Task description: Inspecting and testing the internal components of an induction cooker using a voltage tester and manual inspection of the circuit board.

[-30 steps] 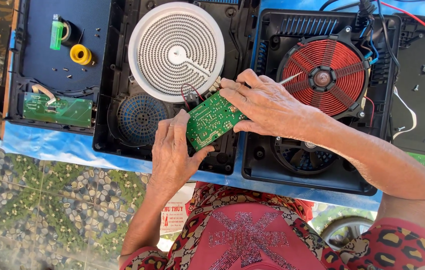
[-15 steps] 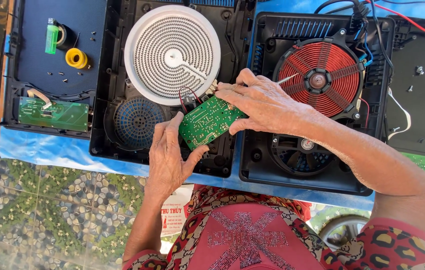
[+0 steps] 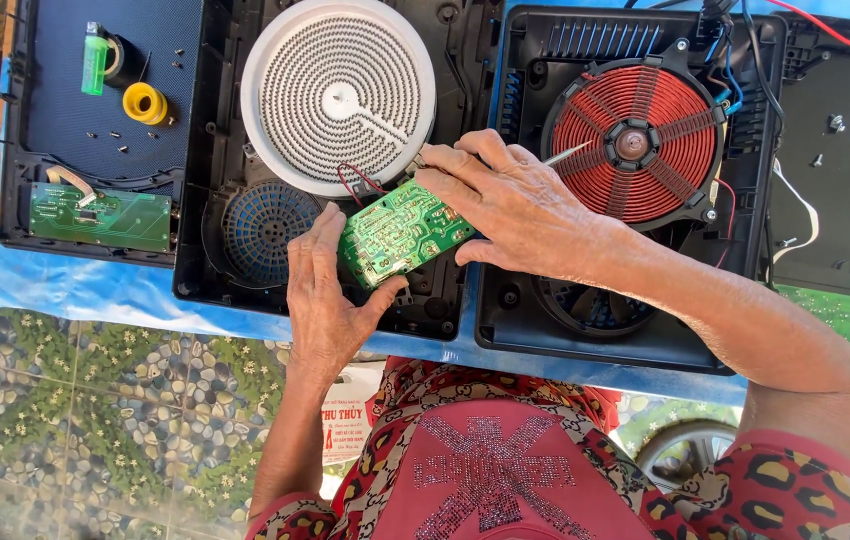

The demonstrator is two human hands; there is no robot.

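A green circuit board [image 3: 395, 232] is tilted over the opened black cooker housing [image 3: 215, 270] in the middle. My left hand [image 3: 323, 295] holds the board's lower left end between fingers and thumb. My right hand [image 3: 513, 210] rests on the board's right end and grips a thin metal tool [image 3: 567, 153] whose tip points right, toward the red coil. Red wires [image 3: 355, 180] run from the board up to the white round heating plate [image 3: 338, 95].
A red copper coil [image 3: 635, 145] sits in a second open housing on the right. At left lie a second green board [image 3: 100, 217], a yellow tape roll [image 3: 145, 103], a green lighter [image 3: 95, 62] and loose screws. Blue sheet covers the table edge [image 3: 95, 300].
Both hands and the board keep the same grip and place. Only the camera view has shifted slightly.
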